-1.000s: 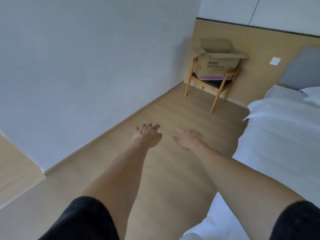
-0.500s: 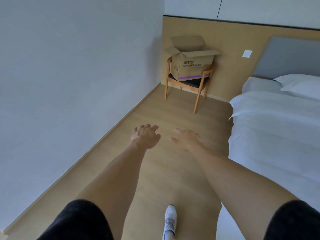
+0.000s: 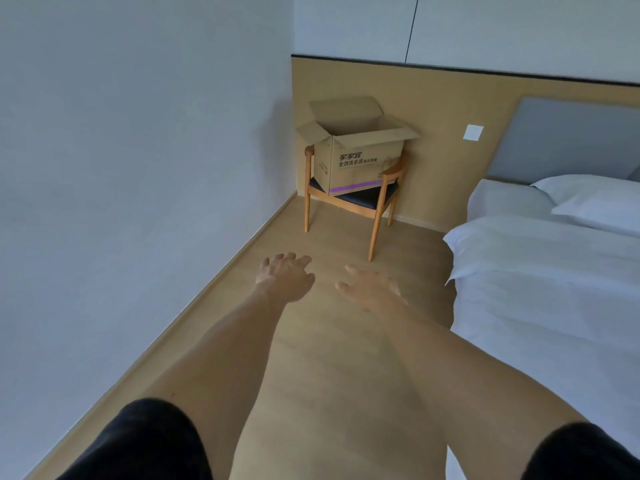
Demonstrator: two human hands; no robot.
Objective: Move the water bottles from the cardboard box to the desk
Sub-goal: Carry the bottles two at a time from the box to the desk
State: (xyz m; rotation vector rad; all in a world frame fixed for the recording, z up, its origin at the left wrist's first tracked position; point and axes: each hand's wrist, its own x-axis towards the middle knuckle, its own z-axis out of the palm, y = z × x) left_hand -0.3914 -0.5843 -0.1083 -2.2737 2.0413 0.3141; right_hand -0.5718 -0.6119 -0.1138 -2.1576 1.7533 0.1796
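Judging by what shows, the task is barely begun; no water bottle is visible anywhere, no tabletop is in view, and neither hand carries anything; whether bottles lie inside the box cannot be told, since its interior is hidden from this angle. Largest in the room, the bed (image 3: pixel 540 306) fills the 3 o'clock side, and the floor (image 3: pixel 311 358) runs ahead between it and the wall at 9 o'clock; at about 12 o'clock a wooden chair (image 3: pixel 377 209) stands in the corner, and the cardboard box (image 3: pixel 360 161) sits on its seat with its flaps open. The person is well apart from it; both arms reach forward. The left hand (image 3: pixel 285 277) is spread, fingers loosely apart, touching nothing; the right hand (image 3: pixel 372 289) is likewise open and empty, palm down.
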